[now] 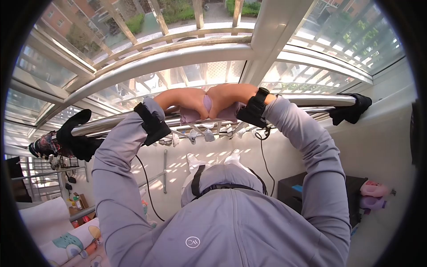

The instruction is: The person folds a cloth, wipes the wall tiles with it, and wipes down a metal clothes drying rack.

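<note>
Both my hands are together at the shiny metal rail (100, 126) in front of the window. My left hand (186, 99) bends over a piece of lavender cloth (207, 104), and my right hand (227, 97) meets it from the other side. Between the hands a small patch of the cloth shows, and more of it hangs below them. The fingers point down and are partly hidden, but both hands appear closed on the fabric. Black straps with devices sit on both wrists.
Black cloth items hang at the rail's left end (78, 133) and right end (352, 109). Small pale items (209, 135) hang beneath. A dark box (293, 192), a pink bottle (374, 188) and a purple bottle (372, 203) stand right. Printed fabric (66, 241) lies left; cables dangle from both wrists.
</note>
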Tool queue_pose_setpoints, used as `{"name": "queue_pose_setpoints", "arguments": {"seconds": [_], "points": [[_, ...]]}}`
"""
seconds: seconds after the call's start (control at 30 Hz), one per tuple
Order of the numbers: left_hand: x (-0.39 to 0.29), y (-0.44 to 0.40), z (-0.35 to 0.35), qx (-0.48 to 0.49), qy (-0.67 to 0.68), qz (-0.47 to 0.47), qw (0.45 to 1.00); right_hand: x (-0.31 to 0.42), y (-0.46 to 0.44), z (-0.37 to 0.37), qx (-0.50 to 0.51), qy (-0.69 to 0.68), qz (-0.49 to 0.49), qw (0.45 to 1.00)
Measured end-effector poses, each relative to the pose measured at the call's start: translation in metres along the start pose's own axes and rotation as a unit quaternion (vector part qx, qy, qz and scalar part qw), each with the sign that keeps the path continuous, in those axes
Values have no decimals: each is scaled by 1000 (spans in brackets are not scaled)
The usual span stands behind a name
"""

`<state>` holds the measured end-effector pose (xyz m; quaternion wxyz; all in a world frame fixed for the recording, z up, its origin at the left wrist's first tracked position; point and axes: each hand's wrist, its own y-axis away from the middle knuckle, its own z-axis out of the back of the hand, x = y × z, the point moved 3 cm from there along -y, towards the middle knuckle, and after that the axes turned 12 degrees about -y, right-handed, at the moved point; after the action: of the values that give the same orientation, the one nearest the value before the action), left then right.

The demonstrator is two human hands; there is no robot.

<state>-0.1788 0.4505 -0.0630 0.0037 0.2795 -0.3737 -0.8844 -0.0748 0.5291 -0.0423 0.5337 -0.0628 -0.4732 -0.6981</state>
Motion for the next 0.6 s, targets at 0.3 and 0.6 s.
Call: {"name": "queue_pose_setpoints", "arguments": {"seconds": [0.3, 0.6], "points": [[-43, 30, -56, -493, -268, 52, 826, 4, 29, -72, -531, 227, 136, 805], [-60, 14, -70, -657, -325, 56, 678, -12, 57, -71, -556, 198, 234, 773]]}}
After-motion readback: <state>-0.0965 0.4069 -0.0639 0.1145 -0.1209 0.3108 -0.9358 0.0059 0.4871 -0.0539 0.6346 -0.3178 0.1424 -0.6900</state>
